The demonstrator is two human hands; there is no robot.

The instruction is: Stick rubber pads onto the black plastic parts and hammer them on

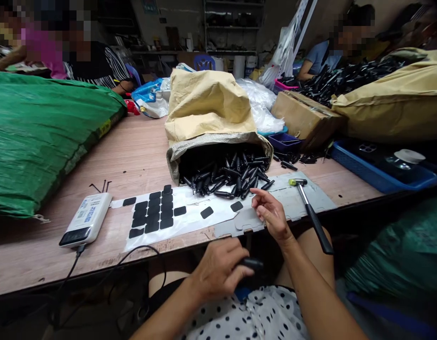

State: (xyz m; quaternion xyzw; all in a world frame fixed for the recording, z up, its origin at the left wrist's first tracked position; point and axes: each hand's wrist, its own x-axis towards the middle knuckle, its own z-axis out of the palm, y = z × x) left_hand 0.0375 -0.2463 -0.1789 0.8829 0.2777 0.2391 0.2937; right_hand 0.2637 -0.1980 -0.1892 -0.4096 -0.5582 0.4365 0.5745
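My left hand point(220, 269) is below the table edge, over my lap, with its fingers closed round a small black plastic part point(252, 263). My right hand point(269, 211) rests on a grey metal plate point(296, 203) at the table's front edge, fingers loosely curled and partly apart, nothing visible in them. It lies just right of a loose black pad point(236, 206). A white sheet point(193, 215) with several black adhesive pads point(153, 212) lies to the left. A tan sack point(207, 108) lies open on its side, spilling black plastic parts point(228, 177) toward my right hand.
A small hammer point(310, 212) lies on the plate, handle over the edge. A white power bank point(86, 219) with a cable sits front left beside a big green sack point(37, 132). A cardboard box point(303, 118), blue tray point(374, 172) and another sack stand right. Two other people sit at the far side.
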